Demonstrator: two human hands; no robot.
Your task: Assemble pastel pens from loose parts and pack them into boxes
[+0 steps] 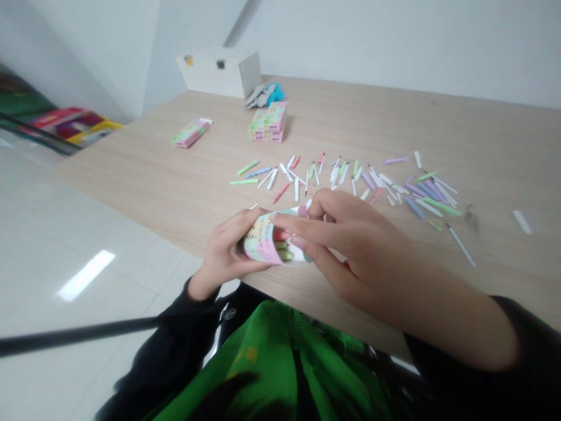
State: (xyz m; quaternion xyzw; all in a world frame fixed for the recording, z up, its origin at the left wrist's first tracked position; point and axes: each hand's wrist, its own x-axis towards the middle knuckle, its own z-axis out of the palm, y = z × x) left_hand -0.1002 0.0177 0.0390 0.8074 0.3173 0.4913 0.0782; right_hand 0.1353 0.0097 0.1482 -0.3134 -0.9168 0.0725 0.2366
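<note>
My left hand (230, 242) is wrapped round a small pastel pen box (259, 238), printed in pink, yellow and green. The box is tilted, its open end toward my right hand, and green and reddish pens (284, 250) show inside. Bent over that open end is my right hand (350, 240), its index and another fingertip touching the box edge and flap. Whether these fingers also pinch a pen is hidden. Beyond my hands, many loose pens, caps and refills (342, 172) in white, green, purple, blue and red lie scattered on the wooden table (438, 123).
Several matching closed boxes (267, 124) are stacked at the back, and one more box (191, 133) lies to their left. Behind stand a white carton (219, 73) and a crumpled grey and blue item (266, 95). The table's left edge drops to a tiled floor (118, 251).
</note>
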